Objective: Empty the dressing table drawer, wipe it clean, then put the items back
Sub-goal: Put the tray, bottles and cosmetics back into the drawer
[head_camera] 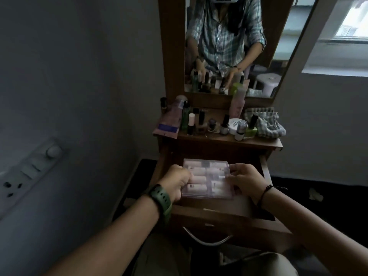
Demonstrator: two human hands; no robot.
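Observation:
The wooden drawer (227,220) of the dressing table stands pulled out toward me, its metal handle (207,239) at the front. Over its inside I hold a clear plastic box (205,178) filled with several small pale tubes. My left hand (177,181), a green watch on its wrist, grips the box's left edge. My right hand (244,179), with a dark bead bracelet, pinches the right edge. Several bottles and jars (201,121) crowd the table top (258,142). A checked cloth (264,121) lies bunched at the top's right end.
A mirror (229,46) stands behind the table top. A grey wall with a switch and socket panel (29,172) runs along the left. A window (350,22) is at the upper right. The floor is dark, with a scrap of paper (315,194) on it.

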